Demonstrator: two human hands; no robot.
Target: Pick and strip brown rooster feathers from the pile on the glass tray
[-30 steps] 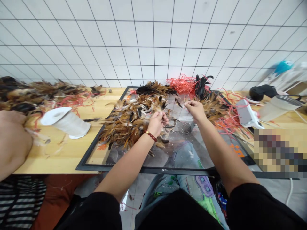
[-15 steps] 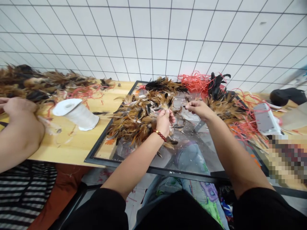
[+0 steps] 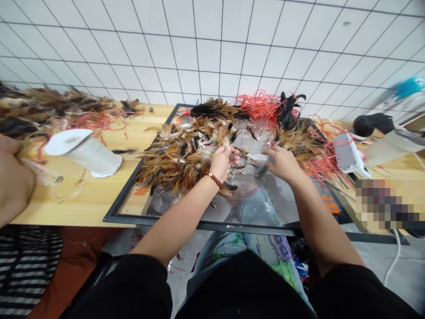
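Observation:
My left hand (image 3: 226, 163), with a dark red bead bracelet (image 3: 214, 180) at its wrist, is closed in a pinch at the right edge of a heap of brown feathers (image 3: 179, 164). A small tuft of feathers (image 3: 226, 132) with a dark tip rises from the pinched fingertips. To the right, my right hand (image 3: 283, 164) is low over the glass panel (image 3: 282, 208), back of the hand up, thumb and index finger apart. Just under its thumb lies a blurred dark feather (image 3: 261, 172). Another brown feather bundle (image 3: 299, 142) is close behind this hand.
Red plastic twine (image 3: 260, 106) lies at the back by the tiled wall. On the left are a white spool (image 3: 89, 153), more feathers (image 3: 56, 104) and another person's arm (image 3: 15, 186). A white box (image 3: 347, 153) and a translucent container (image 3: 388, 148) stand at right.
The view has shifted right and slightly down. My right hand has lowered toward the glass, its pinch has loosened, and a dark feather shows beneath it. My left hand keeps its pinch.

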